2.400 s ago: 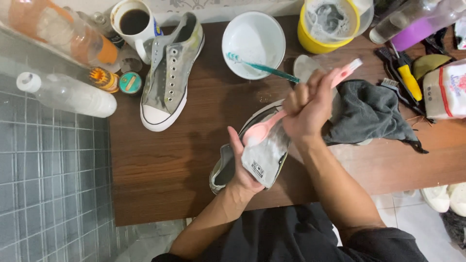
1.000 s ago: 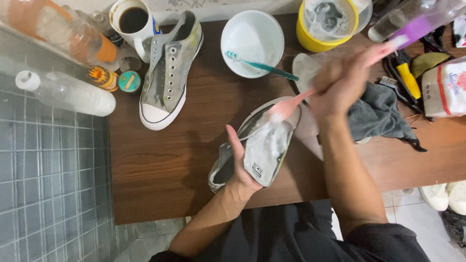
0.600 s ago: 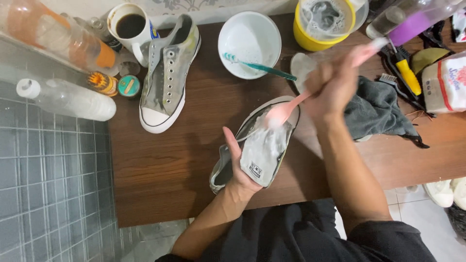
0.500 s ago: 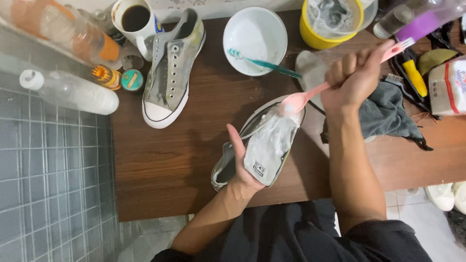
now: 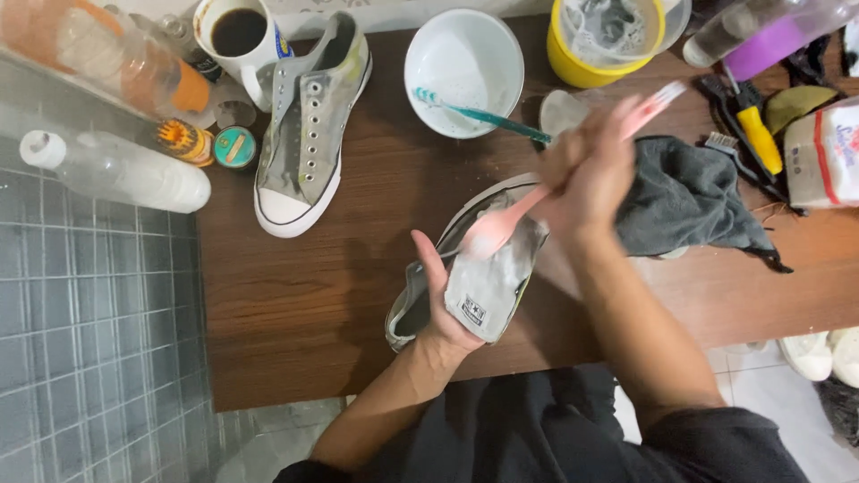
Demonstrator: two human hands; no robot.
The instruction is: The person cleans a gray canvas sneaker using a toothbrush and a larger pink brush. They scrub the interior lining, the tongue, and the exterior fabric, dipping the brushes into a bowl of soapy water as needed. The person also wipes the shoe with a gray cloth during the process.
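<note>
Green toothbrush [image 5: 483, 114] in white bowl [image 5: 465, 54]

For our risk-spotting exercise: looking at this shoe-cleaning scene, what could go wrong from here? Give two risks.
1. The right hand scrubs the held sneaker with a pink brush; a fast stroke could flick paste onto the wooden table or grey cloth.
2. The full coffee mug stands touching the other sneaker, so a knock to that shoe might spill it.

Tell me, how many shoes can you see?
2. One grey sneaker lies on the wooden table beside the mug. The other sneaker is held by the left hand while the right hand brushes it.
</note>
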